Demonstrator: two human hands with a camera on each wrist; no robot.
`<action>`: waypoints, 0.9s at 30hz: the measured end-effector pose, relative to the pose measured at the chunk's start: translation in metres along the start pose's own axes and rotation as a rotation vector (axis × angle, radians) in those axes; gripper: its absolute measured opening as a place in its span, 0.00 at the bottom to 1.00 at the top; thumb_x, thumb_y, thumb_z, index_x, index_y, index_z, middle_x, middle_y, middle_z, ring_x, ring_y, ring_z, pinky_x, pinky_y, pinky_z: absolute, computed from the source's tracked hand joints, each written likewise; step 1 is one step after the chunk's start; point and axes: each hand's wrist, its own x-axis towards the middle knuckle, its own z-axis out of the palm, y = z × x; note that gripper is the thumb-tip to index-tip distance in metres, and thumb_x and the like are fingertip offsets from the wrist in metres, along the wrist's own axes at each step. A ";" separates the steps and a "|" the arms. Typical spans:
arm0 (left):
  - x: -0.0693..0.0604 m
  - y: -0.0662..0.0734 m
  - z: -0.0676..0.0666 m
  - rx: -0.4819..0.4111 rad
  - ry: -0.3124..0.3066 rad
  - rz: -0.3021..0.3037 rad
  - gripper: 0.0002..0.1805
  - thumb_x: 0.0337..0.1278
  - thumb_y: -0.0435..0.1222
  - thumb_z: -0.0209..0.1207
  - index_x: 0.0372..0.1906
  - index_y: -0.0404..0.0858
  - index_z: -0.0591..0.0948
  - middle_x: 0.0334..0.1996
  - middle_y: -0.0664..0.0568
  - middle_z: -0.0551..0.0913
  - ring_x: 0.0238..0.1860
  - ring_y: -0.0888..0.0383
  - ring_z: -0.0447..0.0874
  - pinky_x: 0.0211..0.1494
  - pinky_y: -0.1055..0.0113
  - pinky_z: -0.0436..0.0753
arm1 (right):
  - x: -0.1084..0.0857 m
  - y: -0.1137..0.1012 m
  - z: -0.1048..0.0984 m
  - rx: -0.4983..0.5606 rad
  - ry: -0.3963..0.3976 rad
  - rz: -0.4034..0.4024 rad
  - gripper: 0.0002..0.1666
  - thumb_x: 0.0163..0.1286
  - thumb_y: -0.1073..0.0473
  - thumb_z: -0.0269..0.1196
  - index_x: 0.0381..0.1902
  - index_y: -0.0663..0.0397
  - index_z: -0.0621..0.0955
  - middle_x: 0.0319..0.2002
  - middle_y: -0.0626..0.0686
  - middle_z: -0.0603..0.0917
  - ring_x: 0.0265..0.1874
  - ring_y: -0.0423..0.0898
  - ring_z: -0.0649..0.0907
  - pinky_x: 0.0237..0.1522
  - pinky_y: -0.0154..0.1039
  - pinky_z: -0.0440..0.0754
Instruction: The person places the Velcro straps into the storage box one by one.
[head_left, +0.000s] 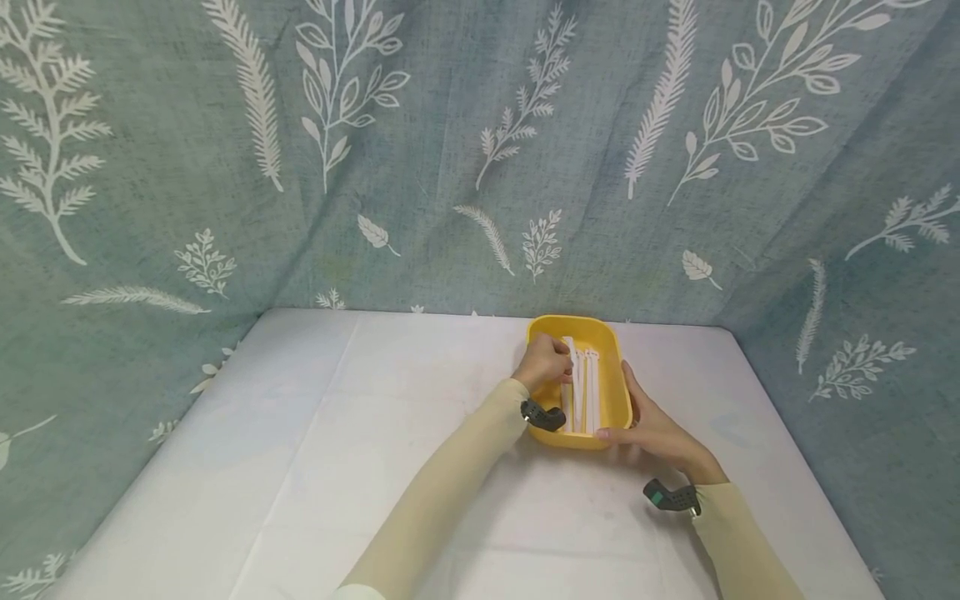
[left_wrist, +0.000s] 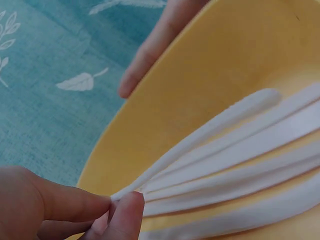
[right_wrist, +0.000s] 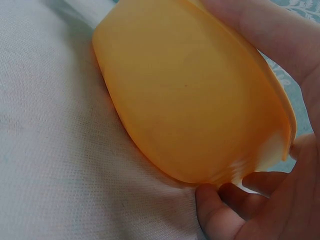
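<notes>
A yellow tray (head_left: 617, 404) with rounded corners stands at the back of the table, right of the middle. Several long, narrow white strips (head_left: 592, 393) lie lengthwise in it, side by side. My left hand (head_left: 543, 364) reaches over the left rim. Its thumb and fingers pinch the end of one white strip (left_wrist: 200, 135), which rises slightly along the wall in the left wrist view. With my right hand (head_left: 662, 432) I grip the tray at its near right corner, thumb at the rim. In the right wrist view the fingertips (right_wrist: 217, 212) lie against the outer wall.
A white cloth (head_left: 360, 467) with fold creases covers the table. Green-blue curtains (head_left: 427, 167) with a white leaf print hang behind the table and at both sides. The tray stands close to the back edge. Each wrist wears a dark camera band (head_left: 543, 415).
</notes>
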 end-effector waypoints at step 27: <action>0.014 -0.004 0.007 0.213 -0.011 -0.079 0.12 0.57 0.22 0.60 0.20 0.32 0.83 0.16 0.47 0.84 0.17 0.57 0.87 0.25 0.71 0.88 | -0.001 -0.002 0.001 -0.027 0.008 0.013 0.80 0.60 0.46 0.76 0.81 0.31 0.25 0.86 0.56 0.37 0.84 0.63 0.43 0.80 0.75 0.42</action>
